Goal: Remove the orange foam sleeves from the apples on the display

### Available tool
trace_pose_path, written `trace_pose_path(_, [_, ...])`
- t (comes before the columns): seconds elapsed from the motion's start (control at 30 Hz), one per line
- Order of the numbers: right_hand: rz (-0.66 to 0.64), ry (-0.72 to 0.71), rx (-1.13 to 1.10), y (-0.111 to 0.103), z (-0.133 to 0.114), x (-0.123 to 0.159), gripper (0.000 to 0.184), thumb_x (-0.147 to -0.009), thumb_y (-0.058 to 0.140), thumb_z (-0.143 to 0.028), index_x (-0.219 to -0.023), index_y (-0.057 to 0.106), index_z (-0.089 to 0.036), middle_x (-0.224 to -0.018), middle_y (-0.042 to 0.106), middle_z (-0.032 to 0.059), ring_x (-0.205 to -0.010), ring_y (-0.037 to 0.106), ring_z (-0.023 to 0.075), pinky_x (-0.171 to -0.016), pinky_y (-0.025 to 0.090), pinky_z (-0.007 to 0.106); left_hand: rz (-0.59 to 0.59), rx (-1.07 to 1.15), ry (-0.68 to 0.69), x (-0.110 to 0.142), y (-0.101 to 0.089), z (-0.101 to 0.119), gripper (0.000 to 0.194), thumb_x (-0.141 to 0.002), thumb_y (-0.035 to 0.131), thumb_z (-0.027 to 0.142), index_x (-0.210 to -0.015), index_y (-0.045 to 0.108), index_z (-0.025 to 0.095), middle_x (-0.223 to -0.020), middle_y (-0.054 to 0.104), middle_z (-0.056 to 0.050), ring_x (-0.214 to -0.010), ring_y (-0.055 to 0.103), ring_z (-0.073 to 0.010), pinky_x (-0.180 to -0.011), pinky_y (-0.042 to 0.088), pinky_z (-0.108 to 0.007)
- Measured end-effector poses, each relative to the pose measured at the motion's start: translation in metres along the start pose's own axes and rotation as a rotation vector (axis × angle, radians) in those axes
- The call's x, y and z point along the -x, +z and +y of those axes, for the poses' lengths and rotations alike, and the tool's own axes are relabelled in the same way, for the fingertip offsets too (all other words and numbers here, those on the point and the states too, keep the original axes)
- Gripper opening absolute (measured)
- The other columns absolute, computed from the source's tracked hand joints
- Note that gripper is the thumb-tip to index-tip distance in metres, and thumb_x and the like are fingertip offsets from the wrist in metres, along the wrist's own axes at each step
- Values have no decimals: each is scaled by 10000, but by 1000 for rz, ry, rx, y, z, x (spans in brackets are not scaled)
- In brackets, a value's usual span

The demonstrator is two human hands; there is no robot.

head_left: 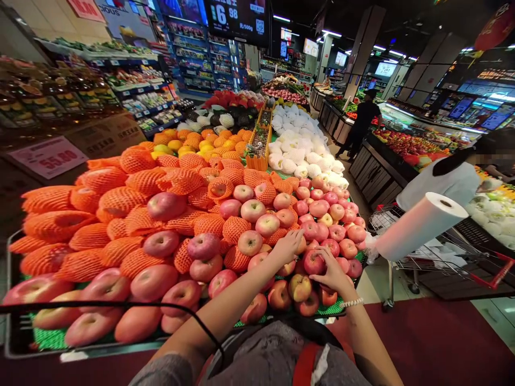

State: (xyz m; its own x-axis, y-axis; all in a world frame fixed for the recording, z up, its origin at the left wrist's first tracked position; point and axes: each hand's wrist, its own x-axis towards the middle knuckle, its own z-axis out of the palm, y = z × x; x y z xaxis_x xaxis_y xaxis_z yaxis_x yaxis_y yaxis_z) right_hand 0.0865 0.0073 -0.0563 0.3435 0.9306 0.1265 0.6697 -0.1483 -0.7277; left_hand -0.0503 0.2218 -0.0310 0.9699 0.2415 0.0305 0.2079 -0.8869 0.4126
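My right hand (333, 272) curls its fingers and thumb around a dark red apple (314, 263) at the front right of the fruit display. Just to the left, my left hand (288, 247) reaches over the loose apples with its fingers stretched out. Its fingertips are close to a yellowish apple, and I cannot tell whether they touch it. Below the hands lies a red and yellow apple (300, 287). Other loose apples (249, 243) surround both hands, and several fruits in orange foam nets (123, 201) are heaped to the left.
A roll of plastic bags (422, 226) stands at the right, by a shopping cart (438, 268). White-netted fruit (298, 150) and a small wooden planter box (259, 147) are farther back. A black cable (120, 304) crosses the lower left. A person in dark clothes (364, 123) is in the aisle.
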Motion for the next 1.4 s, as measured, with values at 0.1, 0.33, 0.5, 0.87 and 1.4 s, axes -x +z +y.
trace_pose_path(0.1, [18, 17, 27, -1, -1, -1, 948, -750, 969, -453, -1564, 508, -297, -1601, 528, 125, -1514, 485, 361, -1282, 402, 579, 4, 11, -47, 1, -3, -2, 872, -815, 769, 144, -1588, 367, 172, -1617, 506, -229, -1456, 551, -362, -1189, 480, -477])
trace_pose_path(0.33, [81, 42, -19, 0, -6, -3, 829, -745, 970, -475, -1452, 588, -273, -1497, 623, 124, -1410, 594, 361, -1228, 474, 570, 3, -4, -119, 4, -7, 7, 810, -841, 814, 174, -1557, 435, 172, -1512, 585, -203, -1354, 591, -383, -1049, 565, -471])
trace_pose_path(0.5, [87, 47, -46, 1, -4, -2, 780, -757, 926, -416, -1443, 592, -252, -1514, 617, 123, -1426, 584, 353, -1222, 483, 558, 19, -22, -164, 12, -23, 13, 707, -880, 799, 211, -1516, 491, 171, -1574, 552, -216, -1371, 591, -383, -1074, 556, -489])
trace_pose_path(0.87, [174, 56, 17, 22, -37, -19, 707, -731, 866, -391, -1360, 577, -247, -1410, 666, 104, -1344, 625, 348, -1191, 502, 568, 310, -148, -622, 99, -71, -30, 522, -893, 822, 397, -1304, 601, 163, -1344, 641, -172, -1209, 634, -364, -968, 569, -452])
trace_pose_path(1.4, [360, 86, 210, 62, -7, -1, 748, -897, 682, -486, -1535, 454, -171, -1545, 546, 196, -1461, 522, 395, -1205, 471, 597, 395, 67, -433, 77, -55, 10, 667, -801, 838, 294, -1368, 496, 215, -1421, 608, -127, -1260, 606, -318, -989, 597, -412])
